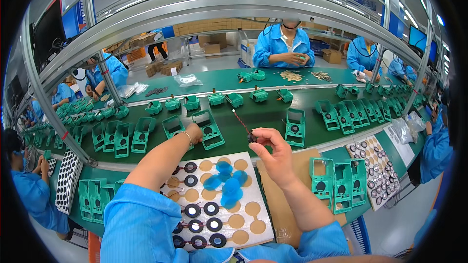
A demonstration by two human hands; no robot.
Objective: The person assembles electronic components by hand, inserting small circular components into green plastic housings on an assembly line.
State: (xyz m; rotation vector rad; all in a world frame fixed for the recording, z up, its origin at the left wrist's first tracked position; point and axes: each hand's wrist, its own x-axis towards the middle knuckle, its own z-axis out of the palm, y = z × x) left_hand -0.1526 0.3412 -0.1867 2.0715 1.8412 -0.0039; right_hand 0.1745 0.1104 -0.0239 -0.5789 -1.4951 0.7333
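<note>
A small black round part (251, 138) trailing a red lead was pinched between thumb and fingers of the right hand (274, 153), mid-view. At nine o'clock from it, the left hand (194, 134) met the rim of a green housing (209, 131); whether it gripped could not be told. At seven o'clock lay a white tray (253, 192) bearing blue discs (231, 188).

Black round part (251, 138) pinched in my right hand (274, 155), red wire (241, 121) trailing up. Green housing (211, 139) lies flat at my left hand (194, 133), dark disc (207, 130) inside.
</note>
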